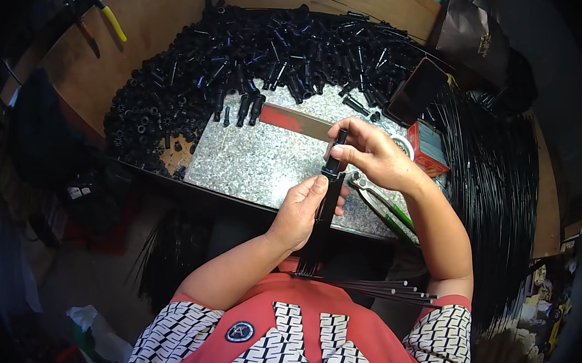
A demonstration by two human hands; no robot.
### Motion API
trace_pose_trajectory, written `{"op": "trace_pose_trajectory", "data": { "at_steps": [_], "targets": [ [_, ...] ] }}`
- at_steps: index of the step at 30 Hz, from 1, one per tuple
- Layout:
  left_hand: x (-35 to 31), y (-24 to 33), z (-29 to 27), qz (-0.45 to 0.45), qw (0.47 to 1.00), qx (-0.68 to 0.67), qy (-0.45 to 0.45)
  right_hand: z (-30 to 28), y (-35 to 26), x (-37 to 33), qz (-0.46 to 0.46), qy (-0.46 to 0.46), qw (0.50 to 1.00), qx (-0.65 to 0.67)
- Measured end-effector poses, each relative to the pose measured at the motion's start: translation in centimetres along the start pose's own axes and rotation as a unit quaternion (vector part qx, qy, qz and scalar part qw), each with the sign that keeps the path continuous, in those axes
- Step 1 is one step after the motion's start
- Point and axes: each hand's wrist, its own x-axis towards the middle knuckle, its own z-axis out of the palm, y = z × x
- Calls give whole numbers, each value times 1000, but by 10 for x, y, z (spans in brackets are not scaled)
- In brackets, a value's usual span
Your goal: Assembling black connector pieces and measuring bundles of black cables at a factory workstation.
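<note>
My left hand (300, 209) is closed round a bundle of thin black umbrella ribs (313, 247), just below a black plastic runner (331, 173). The ribs hang down toward my lap, where several dark rods with pale tips (391, 291) fan out to the right. With thumb and fingers, my right hand (374, 157) pinches the upper tube of the runner, partly hiding it. Green-handled pincers (387, 205) lie on the speckled board (245, 161) beside my right wrist.
Black plastic runners (293, 47) are heaped along the back and left of the wooden-walled bench. A phone (417, 89), a red box (429, 154) and a dark bag (473, 36) stand at the right. Long black rods (485, 208) hang over the right side. A yellow-handled tool (113, 24) rests far left.
</note>
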Motion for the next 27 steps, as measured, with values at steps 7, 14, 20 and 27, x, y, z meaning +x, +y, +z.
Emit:
{"op": "trace_pose_trajectory", "data": {
  "at_steps": [7,14,20,27],
  "targets": [
    [0,0,1,2,1000,7,14,3,0,1,33,-2,998,54],
    [0,2,3,6,1000,-6,18,8,7,0,4,41,993,107],
    [0,4,4,15,999,-5,33,10,9,0,29,50,995,85],
    [5,4,0,-4,997,-75,24,2,21,-19,-28,-7,999,-20]
  ]
}}
